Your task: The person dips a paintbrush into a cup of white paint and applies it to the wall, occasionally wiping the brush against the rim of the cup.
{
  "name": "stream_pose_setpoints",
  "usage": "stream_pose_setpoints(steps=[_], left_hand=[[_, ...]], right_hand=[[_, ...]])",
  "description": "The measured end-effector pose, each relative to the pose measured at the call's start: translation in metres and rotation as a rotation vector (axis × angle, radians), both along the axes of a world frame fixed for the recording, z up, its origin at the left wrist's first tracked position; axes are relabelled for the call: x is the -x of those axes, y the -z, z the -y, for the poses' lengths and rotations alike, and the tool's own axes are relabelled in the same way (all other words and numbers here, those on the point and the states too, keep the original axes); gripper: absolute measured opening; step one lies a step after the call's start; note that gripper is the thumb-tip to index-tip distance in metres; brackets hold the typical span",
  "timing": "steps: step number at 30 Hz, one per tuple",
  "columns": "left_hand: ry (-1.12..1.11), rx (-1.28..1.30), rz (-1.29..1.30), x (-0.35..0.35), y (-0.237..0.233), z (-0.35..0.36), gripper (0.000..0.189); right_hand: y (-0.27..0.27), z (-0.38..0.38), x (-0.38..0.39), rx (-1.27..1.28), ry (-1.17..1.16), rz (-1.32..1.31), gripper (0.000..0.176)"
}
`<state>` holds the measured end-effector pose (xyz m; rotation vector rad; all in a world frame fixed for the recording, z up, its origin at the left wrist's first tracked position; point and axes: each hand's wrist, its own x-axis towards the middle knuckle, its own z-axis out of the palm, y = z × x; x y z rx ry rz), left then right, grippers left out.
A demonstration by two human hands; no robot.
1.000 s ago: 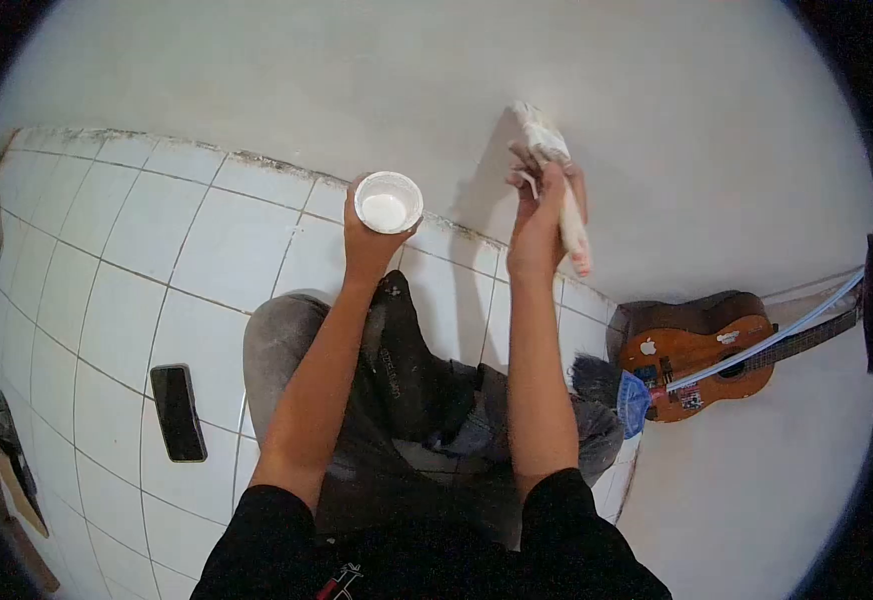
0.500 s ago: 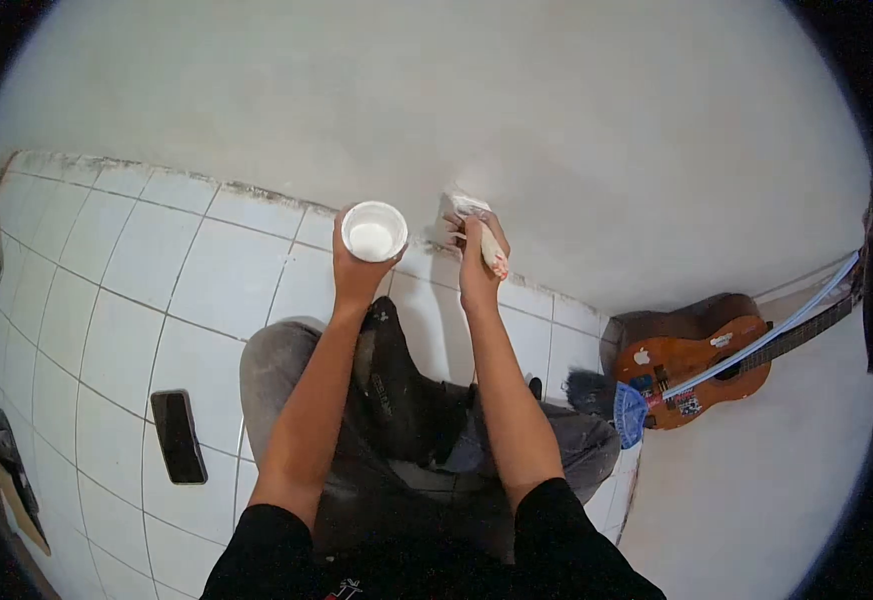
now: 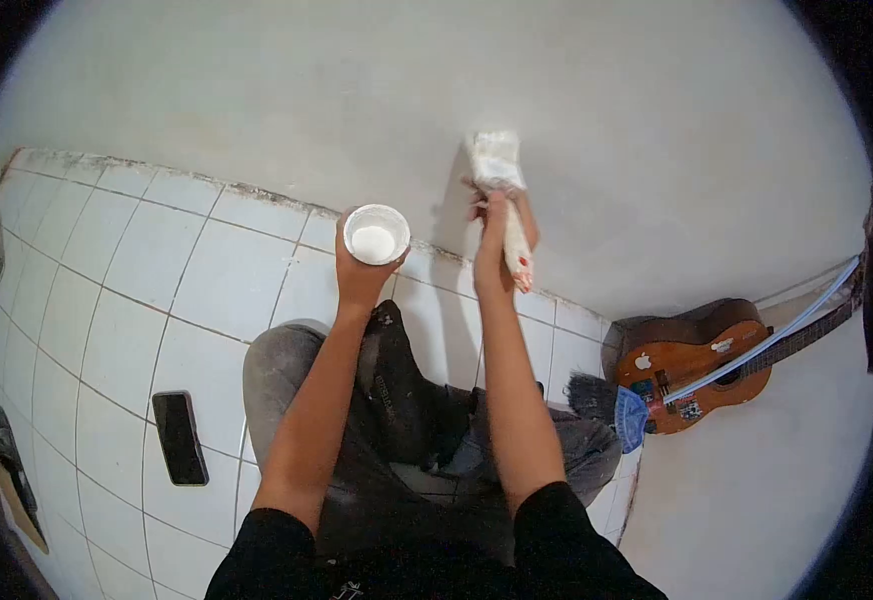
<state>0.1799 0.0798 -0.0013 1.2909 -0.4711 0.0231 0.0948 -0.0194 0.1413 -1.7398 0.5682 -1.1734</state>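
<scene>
My left hand (image 3: 357, 278) is wrapped round a small white cup (image 3: 378, 234) with white paint inside, held upright above the floor tiles near the wall's foot. In my right hand (image 3: 502, 225) is a paintbrush (image 3: 519, 240), its pale handle marked with red at the end. The brush's white, paint-coated bristles (image 3: 495, 150) point up and lie against the grey-white wall (image 3: 357, 90) in this view. A shadow of hand and brush falls on the wall to the left.
A dark phone (image 3: 180, 438) lies on the white tiled floor (image 3: 222, 260) at my left. Against the wall on the right rests a guitar (image 3: 697, 365) with stickers, beside a broom (image 3: 629, 415) with a blue head and dark bristles. My bent legs (image 3: 287, 370) are below my arms.
My right hand has moved up and slightly right with the paintbrush, whose bristles are now higher on the wall. My left hand and the cup have stayed nearly in place.
</scene>
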Motion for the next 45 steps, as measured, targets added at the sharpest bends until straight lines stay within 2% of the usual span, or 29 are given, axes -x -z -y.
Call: stream_pose_setpoints(steps=[5,8,13,14,18,22,23,25,29,31,34,36,39,43,45], left_hand=[[0.007,-0.045,0.019,-0.002,0.002,-0.004,0.086],[0.006,0.010,-0.038,0.001,-0.006,-0.005,0.086],[0.040,0.071,-0.089,-0.001,-0.001,-0.005,0.085],[0.034,0.058,-0.052,-0.003,0.002,-0.004,0.085],[0.023,0.019,-0.044,-0.001,-0.004,-0.006,0.086],[-0.030,-0.001,-0.025,-0.006,0.006,-0.002,0.086],[-0.024,0.022,-0.067,-0.006,0.006,-0.003,0.087],[-0.017,0.039,-0.109,-0.005,0.000,-0.005,0.087],[-0.016,0.088,-0.268,-0.004,0.002,-0.011,0.088],[-0.016,0.093,-0.289,-0.007,0.001,-0.010,0.088],[-0.060,0.116,-0.299,-0.006,0.001,-0.006,0.089],[-0.096,0.034,-0.165,-0.009,0.008,-0.004,0.084],[-0.039,0.062,-0.188,-0.008,0.003,-0.006,0.083],[-0.012,0.103,-0.188,-0.006,0.005,-0.004,0.084],[-0.094,0.000,-0.152,-0.004,-0.003,-0.007,0.086]], right_hand=[[0.079,0.004,0.002,-0.147,-0.022,-0.021,0.022],[0.090,-0.012,0.004,-0.242,-0.052,-0.025,0.023],[0.054,-0.014,-0.004,-0.319,-0.092,0.004,0.023],[0.045,-0.008,-0.008,-0.188,-0.058,0.007,0.022],[-0.034,0.011,-0.024,-0.038,-0.119,0.079,0.022],[-0.058,-0.002,-0.021,0.174,-0.142,0.190,0.025],[-0.051,-0.004,-0.019,0.175,-0.147,0.188,0.025],[-0.020,-0.008,-0.017,0.221,-0.015,0.120,0.027],[0.059,0.003,-0.016,-0.137,-0.047,0.055,0.025],[0.107,0.008,-0.012,-0.171,-0.036,0.035,0.024],[0.110,-0.005,-0.001,-0.255,-0.070,-0.054,0.024],[0.116,0.001,-0.002,-0.307,-0.115,-0.098,0.026],[0.061,-0.007,-0.014,-0.427,-0.148,-0.026,0.027],[-0.016,0.005,-0.037,-0.284,-0.174,0.040,0.029],[-0.048,0.001,-0.042,-0.098,-0.240,0.138,0.023]])
